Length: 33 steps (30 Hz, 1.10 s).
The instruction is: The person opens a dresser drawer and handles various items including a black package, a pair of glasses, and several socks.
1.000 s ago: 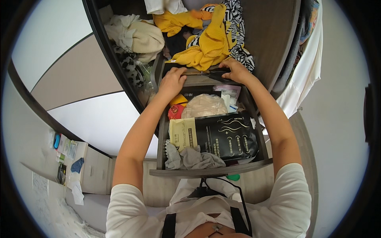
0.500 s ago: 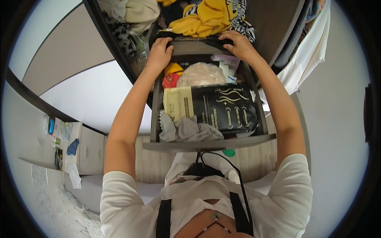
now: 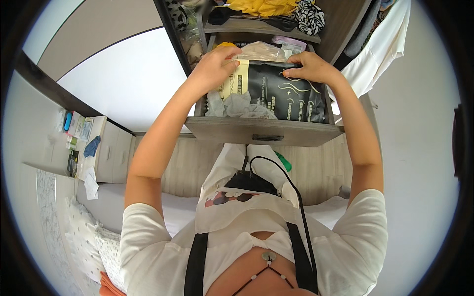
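Note:
A pulled-out grey wooden drawer (image 3: 217, 129) holds a large black and cream plastic package (image 3: 270, 81). My left hand (image 3: 217, 70) is at the package's far left corner, its thumb on the cream part and its fingers over the far edge. At the far right, my right hand (image 3: 311, 68) pinches the same edge, thumb on the black face and fingers behind. Crumpled grey cloth (image 3: 242, 105) lies over the package's near left part. Behind it sit a beige item in clear plastic (image 3: 261, 51) and a pink packet (image 3: 290, 44).
Above the drawer is a shelf (image 3: 266, 26) with yellow knitwear (image 3: 261, 7) and a black-and-white patterned cloth (image 3: 310, 18). White clothing (image 3: 368, 74) hangs at the right. A green object (image 3: 283, 161) lies on the floor under the drawer. A cabinet (image 3: 111, 153) stands at the left.
Both hands have left the edge above the drawer and come nearer, onto the far edge of the black and cream package. The view has shifted, showing more of the drawer front.

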Motion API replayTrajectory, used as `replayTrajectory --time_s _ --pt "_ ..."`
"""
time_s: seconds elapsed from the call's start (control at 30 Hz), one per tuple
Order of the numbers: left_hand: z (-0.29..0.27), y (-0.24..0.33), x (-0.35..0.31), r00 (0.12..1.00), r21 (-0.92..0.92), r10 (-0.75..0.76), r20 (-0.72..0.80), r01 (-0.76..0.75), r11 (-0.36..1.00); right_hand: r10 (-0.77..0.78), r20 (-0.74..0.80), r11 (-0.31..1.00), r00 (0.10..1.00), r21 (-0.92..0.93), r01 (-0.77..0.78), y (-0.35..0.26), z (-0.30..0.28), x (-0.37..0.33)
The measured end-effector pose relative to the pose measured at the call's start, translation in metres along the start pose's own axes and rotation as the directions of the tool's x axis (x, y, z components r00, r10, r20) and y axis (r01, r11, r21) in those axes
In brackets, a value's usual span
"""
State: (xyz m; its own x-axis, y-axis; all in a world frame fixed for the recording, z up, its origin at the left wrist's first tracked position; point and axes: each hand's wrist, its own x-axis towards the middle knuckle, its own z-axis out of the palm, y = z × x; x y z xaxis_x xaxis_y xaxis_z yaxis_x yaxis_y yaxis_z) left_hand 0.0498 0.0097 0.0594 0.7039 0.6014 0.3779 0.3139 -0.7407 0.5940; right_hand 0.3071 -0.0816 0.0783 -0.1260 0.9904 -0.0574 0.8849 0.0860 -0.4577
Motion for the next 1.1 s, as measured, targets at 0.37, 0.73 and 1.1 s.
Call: replayTrajectory --time_s 0.37,0.73,1.1 --pt "0.007 0.025 -0.038 0.817 -0.644 -0.283 -0.502 -0.135 0.753 0.028 -0.532 0.975 0.846 0.203 0.095 0.008 -0.011 -0.045" --pt "0.037 0.041 -0.028 0.976 -0.989 -0.213 0.052 0.08 0.125 0.411 -0.611 0.484 0.677 0.775 0.406 -0.01 0.012 -0.043" --pt "0.047 0.047 -0.028 0.956 -0.992 -0.294 -0.017 0.02 0.124 0.359 -0.552 0.371 0.752 0.824 0.428 -0.023 0.03 -0.051"
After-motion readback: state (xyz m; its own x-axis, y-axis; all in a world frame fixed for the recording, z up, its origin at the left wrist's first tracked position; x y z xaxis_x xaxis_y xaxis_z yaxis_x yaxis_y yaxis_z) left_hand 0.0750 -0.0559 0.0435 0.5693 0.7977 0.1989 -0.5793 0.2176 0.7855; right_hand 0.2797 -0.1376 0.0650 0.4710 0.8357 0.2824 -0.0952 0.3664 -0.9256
